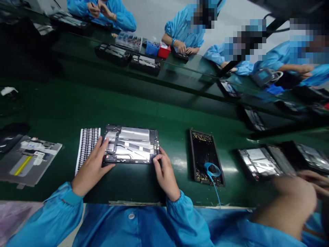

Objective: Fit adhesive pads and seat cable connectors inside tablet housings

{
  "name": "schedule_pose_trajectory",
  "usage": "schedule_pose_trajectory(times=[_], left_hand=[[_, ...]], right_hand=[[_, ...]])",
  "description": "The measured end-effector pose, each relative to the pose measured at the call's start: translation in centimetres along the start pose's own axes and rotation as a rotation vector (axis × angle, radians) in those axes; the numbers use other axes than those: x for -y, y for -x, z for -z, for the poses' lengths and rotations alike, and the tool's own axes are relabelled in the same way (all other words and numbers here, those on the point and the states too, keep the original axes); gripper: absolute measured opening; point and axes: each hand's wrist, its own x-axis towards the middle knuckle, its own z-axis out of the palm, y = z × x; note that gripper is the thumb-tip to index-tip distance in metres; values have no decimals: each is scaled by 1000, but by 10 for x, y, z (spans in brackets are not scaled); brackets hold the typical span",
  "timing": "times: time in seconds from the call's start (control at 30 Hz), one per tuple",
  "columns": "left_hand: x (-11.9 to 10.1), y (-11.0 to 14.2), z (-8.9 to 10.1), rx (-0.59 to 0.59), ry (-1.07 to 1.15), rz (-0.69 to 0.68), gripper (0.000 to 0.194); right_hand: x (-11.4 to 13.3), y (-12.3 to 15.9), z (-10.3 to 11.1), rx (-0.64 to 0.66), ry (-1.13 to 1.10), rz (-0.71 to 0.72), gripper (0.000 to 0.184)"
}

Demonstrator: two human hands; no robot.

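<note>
In front of me on the green bench lies a tablet (136, 157) with its inside uncovered, showing silver battery panels and dark cables. My left hand (90, 168) holds its left side, thumb along the near edge and fingers over the left end. At the tablet's near right corner, my right hand (166, 173) grips the edge between thumb and fingers. A white sheet with rows of black strips (88, 144) lies partly beneath my left hand. Farther right is a black tray (205, 154) with small brass-coloured screws and a blue wrist strap (212, 169).
A grey panel with a yellow strip (38, 168) lies far left, beside a dark rounded object (12, 135). Another uncovered tablet (259, 161) sits right, near a co-worker's blurred arm (288, 202). Behind, a raised glass shelf (180, 73) carries devices, a blue bin (152, 48) and a red bin (163, 51).
</note>
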Motion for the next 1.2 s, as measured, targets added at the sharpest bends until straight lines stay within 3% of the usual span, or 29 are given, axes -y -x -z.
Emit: schedule_pose_trajectory(times=[0.13,0.27,0.4,0.53,1.2], left_hand=[[-29,6,-1,-103,-19,-133,62],[-67,-3,-24,-133,71,-252,21],[-78,-21,-44,-117,126,-249,6],[-73,-27,-51,-101,160,-239,3],[-80,-29,-49,-107,107,-286,16]], right_hand=[[12,-6,10,-1,132,156,7],[21,-10,15,112,218,326,10],[21,-14,11,192,234,388,11],[18,-17,8,240,261,390,9],[25,-18,9,219,302,385,12]])
